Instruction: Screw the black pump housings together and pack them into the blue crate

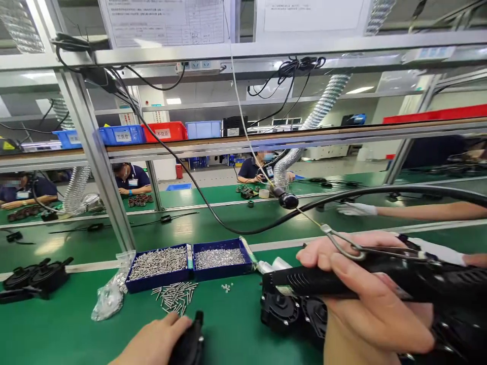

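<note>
At the bottom of the view my left hand (152, 342) is closed round the edge of a round black plastic housing (189, 340), which is partly cut off by the frame. My right hand (375, 314) grips a black electric screwdriver (315, 281), held roughly level with its tip end pointing left. A metal hook (344, 246) on the tool ties it to a cord from above. Beneath the screwdriver sit more black housings (281, 309) with shiny screws in them. Loose screws (175, 298) and a few small nuts (227, 287) lie ahead of my left hand.
A blue box (162, 283) holds screws; another blue box (224, 272) beside it holds nuts. A clear plastic bag (108, 301) lies left of them, near further black housings (38, 276). A black cable (243, 231) hangs across. Co-workers sit opposite; a gloved hand (357, 209) reaches in at right.
</note>
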